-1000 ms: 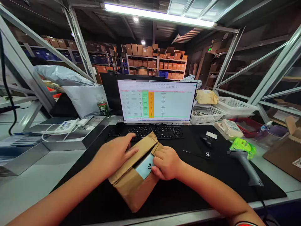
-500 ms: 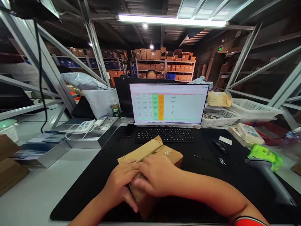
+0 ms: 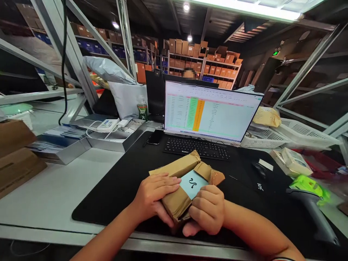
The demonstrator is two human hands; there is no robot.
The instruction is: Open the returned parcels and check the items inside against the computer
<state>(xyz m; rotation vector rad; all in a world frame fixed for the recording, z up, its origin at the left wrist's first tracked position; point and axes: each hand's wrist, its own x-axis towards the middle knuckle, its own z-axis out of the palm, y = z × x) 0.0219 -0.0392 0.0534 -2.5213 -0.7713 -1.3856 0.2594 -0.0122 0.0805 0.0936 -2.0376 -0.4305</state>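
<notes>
A brown paper parcel lies on the black desk mat in front of the keyboard. Its wrapping is open in the middle, showing a pale blue card with a black squiggle. My left hand curls over the parcel's left edge, fingers pressing the paper. My right hand grips the parcel's near right corner, fingers closed and thumb under it.
A monitor with a spreadsheet stands behind the keyboard. A phone, a mouse and a barcode scanner lie on the mat. Cardboard boxes sit at the left, white baskets at the right. A person sits behind the monitor.
Both hands covered the parcel half a second ago; they have slid to its near end, and the blue card shows again. My view has shifted left and down.
</notes>
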